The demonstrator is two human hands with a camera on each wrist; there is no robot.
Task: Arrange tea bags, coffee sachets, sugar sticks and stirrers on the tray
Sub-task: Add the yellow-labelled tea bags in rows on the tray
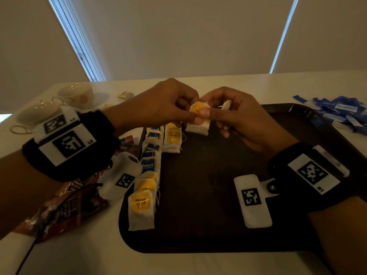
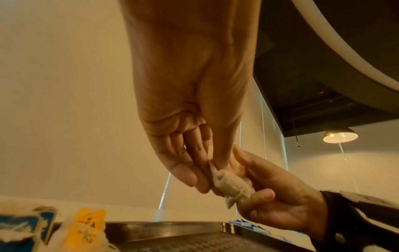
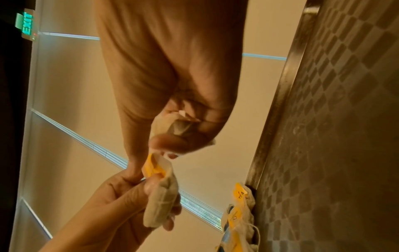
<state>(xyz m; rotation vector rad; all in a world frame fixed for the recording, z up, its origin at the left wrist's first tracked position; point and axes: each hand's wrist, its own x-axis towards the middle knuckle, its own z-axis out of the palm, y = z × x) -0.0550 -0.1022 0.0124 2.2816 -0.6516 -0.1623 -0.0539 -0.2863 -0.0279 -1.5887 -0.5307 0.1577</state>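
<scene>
Head view: a yellow-tagged tea bag is being pinched between the left hand and the right hand, above the far part of the tray. A second bag is being kept tucked behind the right hand's curled fingers.

Two slips are being risked. Should both thumbs pull at once, the tag or string is likely to be torn. Should the right grip loosen during the handover, the tucked bag may be dropped onto the rows below.

Below the left hand, about seven bags are being counted in the outer row, with two or three in the inner row; overlaps are making this uncertain. Beyond the right hand, blue sugar sticks are lying heaped, too many to count. No stirrers are being seen.
</scene>
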